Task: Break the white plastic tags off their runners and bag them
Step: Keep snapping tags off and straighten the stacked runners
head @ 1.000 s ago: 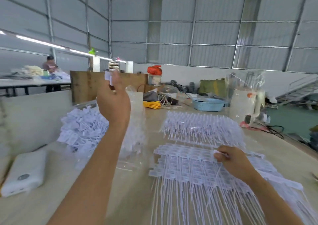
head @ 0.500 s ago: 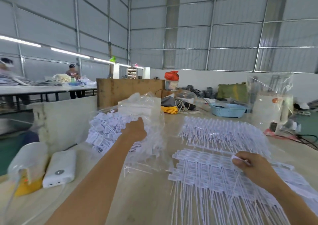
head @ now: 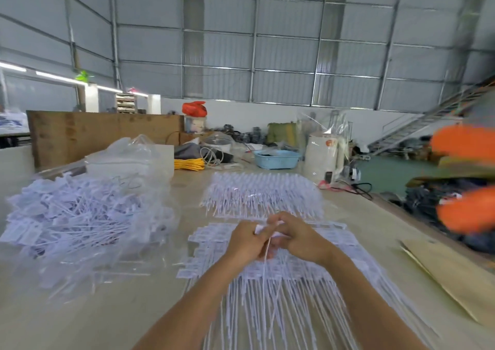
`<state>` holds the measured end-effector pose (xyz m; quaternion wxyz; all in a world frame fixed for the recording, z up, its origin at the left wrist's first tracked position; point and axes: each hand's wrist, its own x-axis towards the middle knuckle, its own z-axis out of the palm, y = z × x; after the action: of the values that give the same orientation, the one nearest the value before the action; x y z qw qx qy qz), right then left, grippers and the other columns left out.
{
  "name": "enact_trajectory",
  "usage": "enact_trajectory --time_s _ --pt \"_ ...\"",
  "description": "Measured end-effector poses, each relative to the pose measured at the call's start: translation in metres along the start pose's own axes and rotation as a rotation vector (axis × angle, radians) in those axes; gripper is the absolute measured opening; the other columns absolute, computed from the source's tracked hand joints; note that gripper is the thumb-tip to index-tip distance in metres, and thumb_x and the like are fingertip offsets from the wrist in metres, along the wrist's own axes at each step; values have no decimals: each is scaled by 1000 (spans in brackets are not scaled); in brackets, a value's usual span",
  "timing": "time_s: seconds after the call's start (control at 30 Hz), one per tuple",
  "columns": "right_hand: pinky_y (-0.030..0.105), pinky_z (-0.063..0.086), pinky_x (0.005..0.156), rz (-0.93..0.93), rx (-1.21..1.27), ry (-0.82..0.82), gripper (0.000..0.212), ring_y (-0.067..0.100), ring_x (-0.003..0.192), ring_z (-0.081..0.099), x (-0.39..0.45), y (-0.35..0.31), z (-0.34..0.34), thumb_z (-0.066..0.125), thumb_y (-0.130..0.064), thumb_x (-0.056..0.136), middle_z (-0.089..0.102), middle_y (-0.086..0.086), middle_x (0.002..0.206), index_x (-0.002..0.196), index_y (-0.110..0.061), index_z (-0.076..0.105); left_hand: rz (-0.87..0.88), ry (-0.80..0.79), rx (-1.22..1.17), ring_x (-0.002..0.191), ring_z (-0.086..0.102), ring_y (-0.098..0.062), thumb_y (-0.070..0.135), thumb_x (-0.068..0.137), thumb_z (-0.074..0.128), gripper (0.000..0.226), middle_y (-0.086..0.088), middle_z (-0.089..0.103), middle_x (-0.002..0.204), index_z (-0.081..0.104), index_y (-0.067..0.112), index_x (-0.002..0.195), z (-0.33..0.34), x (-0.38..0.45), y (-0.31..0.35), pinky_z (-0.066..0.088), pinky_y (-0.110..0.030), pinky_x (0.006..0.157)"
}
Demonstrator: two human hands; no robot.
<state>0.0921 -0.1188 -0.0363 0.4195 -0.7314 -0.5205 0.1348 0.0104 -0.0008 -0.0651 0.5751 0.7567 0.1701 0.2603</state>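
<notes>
Back from the bag of loose tags (head: pixel 77 215) on the desk (head: pixel 107 309), the left hand (head: pixel 247 240) now meets the right hand (head: pixel 300 238) over the runner sheet (head: pixel 270 282). Both hands' fingers pinch 1 white tag (head: pixel 263 228). A short, sharp twist close to the runner should probably snap it cleanly.

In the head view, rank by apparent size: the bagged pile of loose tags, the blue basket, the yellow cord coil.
1. bagged pile of loose tags, by far the largest, though nearest.
2. blue basket.
3. yellow cord coil, smallest.
</notes>
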Motion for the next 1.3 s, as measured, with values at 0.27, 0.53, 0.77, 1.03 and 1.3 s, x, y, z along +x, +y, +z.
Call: enact_trajectory --time_s 0.27,0.53,0.77,1.03,1.3 --pt "36 43 71 48 -294 36 23 25 76 56 -3 21 2 56 -24 94 59 16 82 85 -3 62 61 78 68 38 52 -8 29 96 54 32 0 60 49 55 11 69 3 -4 -12 42 -19 43" --pt "31 32 82 -62 -732 178 17 19 99 58 -3 19 9 53 -35 93 65 -5 101 103 -26 63 -192 -41 80 27 34 -10 16 94 47 35 1 48 35 49 10 59 -3 -8 5 24 -12 36" --pt "28 39 80 -57 -657 343 17 7 72 52 -8 14 -19 53 -28 95 53 -15 74 79 -23 59 -406 -377 -546 24 23 -2 18 84 51 29 5 32 35 52 15 55 -33 -10 11 16 -12 24" --pt "19 38 49 -136 194 176 10 8 49 48 -14 -18 -20 71 -10 81 60 -5 56 79 -8 61 -145 -124 -452 38 35 -10 59 92 32 59 -1 49 49 58 6 88 3 -10 8 28 -19 38" --pt "11 37 64 -73 -185 214 35 4 73 47 -2 -5 9 80 -19 72 48 2 97 97 -13 56 -10 -101 -363 40 43 -12 37 98 44 37 2 47 44 61 6 86 1 -15 3 36 -21 42"
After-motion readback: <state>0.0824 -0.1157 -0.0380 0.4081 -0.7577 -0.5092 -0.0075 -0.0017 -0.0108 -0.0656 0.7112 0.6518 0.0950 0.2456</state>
